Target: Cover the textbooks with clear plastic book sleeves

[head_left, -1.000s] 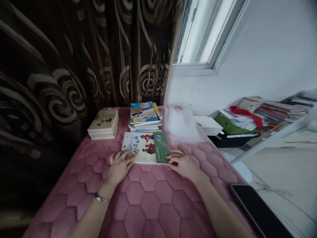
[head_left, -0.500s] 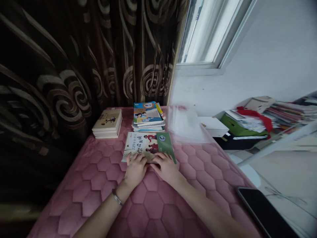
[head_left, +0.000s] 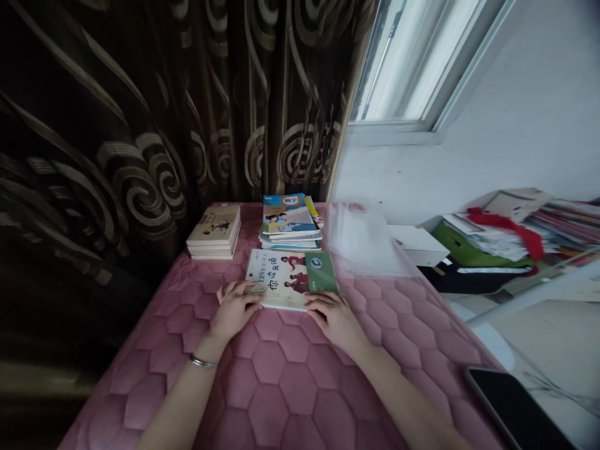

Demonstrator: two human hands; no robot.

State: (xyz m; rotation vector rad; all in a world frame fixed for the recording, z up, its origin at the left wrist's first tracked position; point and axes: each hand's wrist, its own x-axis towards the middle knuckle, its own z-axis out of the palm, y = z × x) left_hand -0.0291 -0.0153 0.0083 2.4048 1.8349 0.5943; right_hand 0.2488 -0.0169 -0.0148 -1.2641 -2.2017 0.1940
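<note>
The person's right hand (head_left: pixel 335 317) is bare; beyond the bare left hand (head_left: pixel 237 307), a slim silvery bangle (head_left: pixel 204 362) (faintly shiny).

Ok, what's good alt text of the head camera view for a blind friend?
A person's left hand and right hand touch a book on a pink quilted surface; a colourful book stack and a tan book stack sit beyond, before a dark curtain.

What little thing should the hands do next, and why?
Perhaps gently grip the front book from both sides: it lies flat, with the left hand at its near left corner and the right hand at its near right corner.
</note>
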